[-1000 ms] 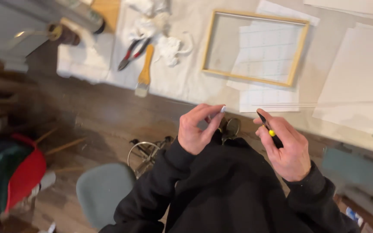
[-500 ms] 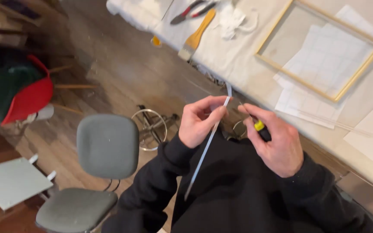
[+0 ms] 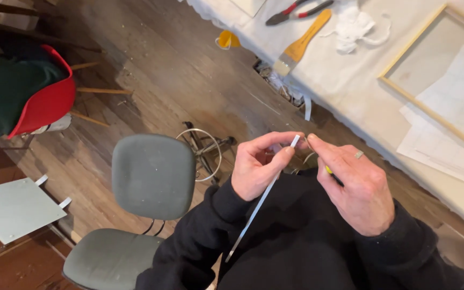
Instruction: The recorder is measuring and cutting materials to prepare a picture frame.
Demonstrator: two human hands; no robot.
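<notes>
Since a sec ago both hands have drawn in closer to the chest, view swung off the table point(image 3: 350, 91) toward the chair point(image 3: 151, 174). Left hand point(image 3: 259, 169) pinches the strip point(image 3: 264, 196) near its top end, thumb & forefinger tight, so it hangs steady diagonally over the lap. Right hand point(image 3: 355, 188) meets that tip w/ fingertips, rest curled round a yellow-marked tool point(image 3: 331, 173). Wrists bent inward, elbows tucked.

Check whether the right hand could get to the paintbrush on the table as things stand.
Probably not straight away. The right hand pinches the white strip with the left hand and holds a yellow-marked tool. The paintbrush lies uncovered near the table edge, well beyond it.
</notes>
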